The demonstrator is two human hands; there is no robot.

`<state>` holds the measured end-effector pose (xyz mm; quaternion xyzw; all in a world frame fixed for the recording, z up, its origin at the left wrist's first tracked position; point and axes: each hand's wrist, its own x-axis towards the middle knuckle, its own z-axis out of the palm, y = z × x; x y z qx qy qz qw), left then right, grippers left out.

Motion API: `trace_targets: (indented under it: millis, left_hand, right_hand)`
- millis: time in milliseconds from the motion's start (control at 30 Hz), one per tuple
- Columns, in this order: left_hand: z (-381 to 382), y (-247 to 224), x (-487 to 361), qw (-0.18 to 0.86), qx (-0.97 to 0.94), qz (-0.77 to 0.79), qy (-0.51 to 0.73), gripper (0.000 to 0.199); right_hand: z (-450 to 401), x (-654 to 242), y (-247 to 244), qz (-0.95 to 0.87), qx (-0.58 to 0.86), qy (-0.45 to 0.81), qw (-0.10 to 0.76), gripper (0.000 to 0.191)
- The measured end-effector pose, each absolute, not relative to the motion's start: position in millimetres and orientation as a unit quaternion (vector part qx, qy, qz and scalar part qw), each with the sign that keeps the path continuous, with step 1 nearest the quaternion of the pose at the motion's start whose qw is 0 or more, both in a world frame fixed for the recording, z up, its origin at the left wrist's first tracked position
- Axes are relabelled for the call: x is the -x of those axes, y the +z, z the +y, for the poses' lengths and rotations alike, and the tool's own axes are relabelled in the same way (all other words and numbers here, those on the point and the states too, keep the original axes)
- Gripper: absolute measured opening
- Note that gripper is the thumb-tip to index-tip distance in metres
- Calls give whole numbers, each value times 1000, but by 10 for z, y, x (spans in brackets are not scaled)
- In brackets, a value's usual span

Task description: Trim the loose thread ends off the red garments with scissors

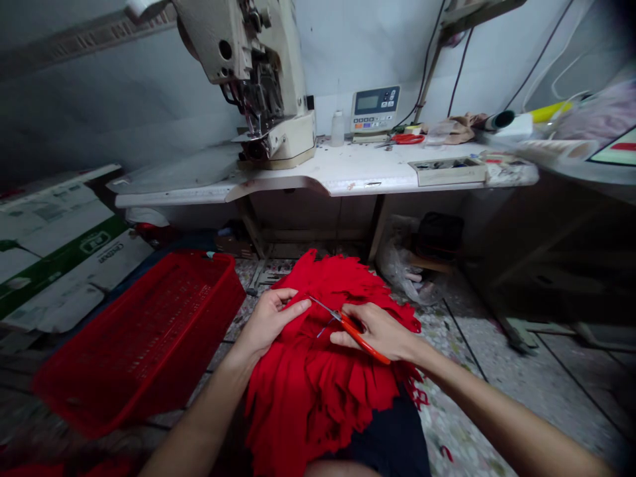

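Note:
A large heap of red fabric pieces (308, 391) lies across the lap, over dark clothing. My left hand (271, 321) pinches an edge of the red fabric, thumb and fingers close together. In my right hand (375, 329) are scissors with orange handles (365, 344), the fingers in and around the loops. The blades point left, and their tips are close to my left thumb at the pinched fabric. A thin bluish thread (325, 328) lies on the red cloth just below the blades.
A red plastic basket (149, 397) stands on the floor at the left, beside a printed box (59, 258). Ahead, a white table (358, 179) carries a sewing machine (291, 142), a control panel (375, 109), a small bottle (337, 129) and other red-handled scissors (408, 139).

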<state>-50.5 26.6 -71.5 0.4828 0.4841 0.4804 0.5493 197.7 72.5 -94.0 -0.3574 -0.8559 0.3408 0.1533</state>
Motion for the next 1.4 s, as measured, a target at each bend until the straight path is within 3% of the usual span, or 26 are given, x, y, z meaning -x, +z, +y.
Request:
trace_targets:
  millis: [300, 600, 800, 1400]
  left_hand:
    - [214, -715, 520, 514, -582, 498, 385, 30]
    - [247, -752, 569, 556, -471, 479, 489, 30]
    - [257, -754, 544, 548, -477, 485, 487, 28]
    - [206, -758, 529, 495, -471, 533, 499, 39]
  right_hand:
    - [853, -1794, -940, -807, 341, 445, 188, 54]
    - [807, -1810, -912, -833, 317, 426, 157, 46]
    - [786, -1775, -842, -842, 309, 418, 142, 51]
    - [906, -1871, -1181, -762, 369, 487, 214, 59]
